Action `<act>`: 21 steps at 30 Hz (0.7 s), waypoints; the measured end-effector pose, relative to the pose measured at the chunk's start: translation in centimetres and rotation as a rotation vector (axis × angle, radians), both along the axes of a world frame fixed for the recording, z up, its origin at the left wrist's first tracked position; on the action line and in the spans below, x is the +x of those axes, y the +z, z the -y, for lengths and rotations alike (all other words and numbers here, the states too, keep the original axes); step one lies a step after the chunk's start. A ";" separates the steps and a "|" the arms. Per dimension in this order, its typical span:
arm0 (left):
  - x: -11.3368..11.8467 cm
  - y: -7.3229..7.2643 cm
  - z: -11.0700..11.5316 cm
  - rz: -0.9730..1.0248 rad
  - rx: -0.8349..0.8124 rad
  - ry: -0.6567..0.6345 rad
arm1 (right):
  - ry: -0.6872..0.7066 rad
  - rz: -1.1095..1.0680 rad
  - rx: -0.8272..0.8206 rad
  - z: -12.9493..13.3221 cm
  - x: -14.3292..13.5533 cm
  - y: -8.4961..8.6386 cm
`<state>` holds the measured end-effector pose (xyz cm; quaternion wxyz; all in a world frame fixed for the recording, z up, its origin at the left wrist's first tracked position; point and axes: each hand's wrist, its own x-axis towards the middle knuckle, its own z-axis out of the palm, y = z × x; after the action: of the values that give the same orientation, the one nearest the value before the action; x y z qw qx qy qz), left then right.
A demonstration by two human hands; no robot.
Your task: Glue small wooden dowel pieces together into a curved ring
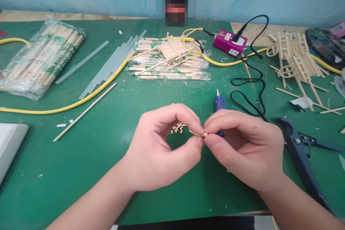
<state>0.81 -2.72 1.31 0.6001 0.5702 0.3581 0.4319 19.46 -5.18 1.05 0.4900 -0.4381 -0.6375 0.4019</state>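
Note:
Between the fingertips of my left hand and my right hand is a short piece of wooden stick. Both hands are closed in a pinch on it, thumb against forefinger, just above the table. Behind my left hand lies a small heap of cut stick bits. A blue glue gun lies beyond my right hand, which hides most of it. Dark-handled cutters rest to the right of my right wrist.
Packed chopsticks lie at the back with a small stick frame on top. Glue sticks, a bagged bundle and a loose stick are left. A purple power socket, cords and a stick model are right.

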 end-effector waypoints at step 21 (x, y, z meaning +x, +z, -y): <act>0.1 -0.1 0.1 -0.037 -0.011 0.009 | -0.078 -0.054 -0.012 -0.1 0.4 0.0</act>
<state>0.93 -2.81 1.21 0.5944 0.5734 0.3740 0.4219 19.83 -5.11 1.08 0.5196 -0.4546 -0.6041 0.3980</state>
